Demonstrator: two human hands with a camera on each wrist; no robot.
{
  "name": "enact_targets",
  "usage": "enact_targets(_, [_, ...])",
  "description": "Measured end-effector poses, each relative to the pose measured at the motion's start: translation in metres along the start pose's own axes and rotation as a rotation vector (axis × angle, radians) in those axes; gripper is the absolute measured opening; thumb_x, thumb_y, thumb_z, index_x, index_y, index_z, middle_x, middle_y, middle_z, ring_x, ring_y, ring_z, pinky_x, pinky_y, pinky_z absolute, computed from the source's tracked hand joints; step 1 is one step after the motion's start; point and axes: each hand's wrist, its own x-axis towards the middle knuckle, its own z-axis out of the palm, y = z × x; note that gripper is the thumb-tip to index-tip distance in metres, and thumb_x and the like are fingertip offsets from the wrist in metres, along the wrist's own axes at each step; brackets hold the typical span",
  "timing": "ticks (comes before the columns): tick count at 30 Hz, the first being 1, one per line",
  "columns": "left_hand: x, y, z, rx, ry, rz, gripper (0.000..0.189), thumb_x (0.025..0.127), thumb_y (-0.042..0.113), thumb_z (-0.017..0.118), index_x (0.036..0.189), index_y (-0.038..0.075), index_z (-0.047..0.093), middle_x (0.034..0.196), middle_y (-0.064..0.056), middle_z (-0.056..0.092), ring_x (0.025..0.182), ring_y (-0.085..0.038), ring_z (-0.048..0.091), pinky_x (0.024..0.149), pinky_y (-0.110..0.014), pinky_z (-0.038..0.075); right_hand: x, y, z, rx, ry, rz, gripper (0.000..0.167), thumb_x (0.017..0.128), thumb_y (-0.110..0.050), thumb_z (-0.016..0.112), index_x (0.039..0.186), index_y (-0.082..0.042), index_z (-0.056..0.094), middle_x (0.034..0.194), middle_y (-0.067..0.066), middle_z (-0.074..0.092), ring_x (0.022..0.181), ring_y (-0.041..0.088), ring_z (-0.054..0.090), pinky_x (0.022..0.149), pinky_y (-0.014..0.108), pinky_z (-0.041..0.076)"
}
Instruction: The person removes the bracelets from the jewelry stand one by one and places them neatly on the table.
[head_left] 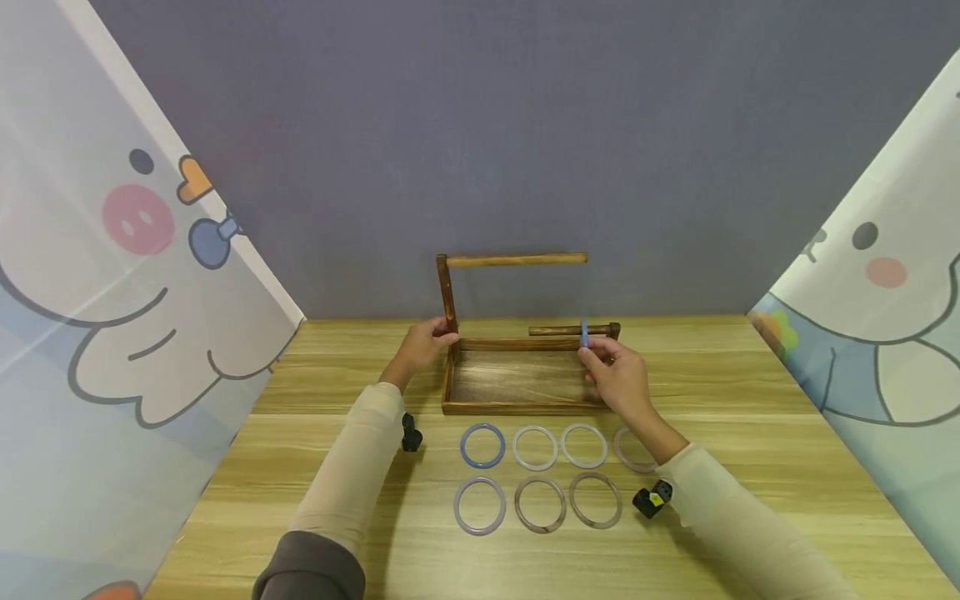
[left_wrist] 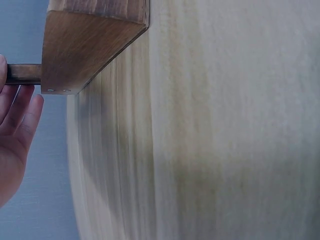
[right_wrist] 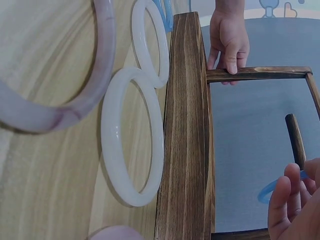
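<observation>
A dark wooden bangle stand point(head_left: 517, 408) with a shallow tray base stands at the back of the table. Its left post point(head_left: 447, 296) carries a long upper rod point(head_left: 517, 260), and a shorter lower rod point(head_left: 555, 331) juts inward from the right post. With thumb and fingers, my left hand point(head_left: 425, 346) grips the left post low down. My right hand point(head_left: 622, 375) pinches a blue bangle point(head_left: 584, 333), seen edge-on, which appears to go round the lower rod near its post. In the right wrist view, fingers hide part of this bangle point(right_wrist: 267, 192).
Two rows of bangles lie in front of the stand: a blue one point(head_left: 482, 446), white ones point(head_left: 535, 448), a lavender one point(head_left: 480, 506) and brownish ones point(head_left: 540, 505). My right forearm partly covers a pinkish bangle point(head_left: 633, 450). A grey wall point(head_left: 525, 167) rises behind the stand.
</observation>
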Motion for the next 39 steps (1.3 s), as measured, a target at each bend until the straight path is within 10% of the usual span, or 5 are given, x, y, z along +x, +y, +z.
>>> enact_targets(39, [0.0, -0.001, 0.0, 0.01, -0.018, 0.015, 0.044, 0.105, 0.033, 0.059, 0.139, 0.005, 0.058, 0.138, -0.017, 0.063, 0.13, -0.035, 0.058, 0.108, -0.051, 0.048, 0.0, -0.014, 0.034, 0.012, -0.059, -0.064, 0.025, 0.098, -0.015, 0.07, 0.117, 0.002, 0.072, 0.096, 0.024, 0.074, 0.058, 0.005, 0.065, 0.044, 0.026, 0.052])
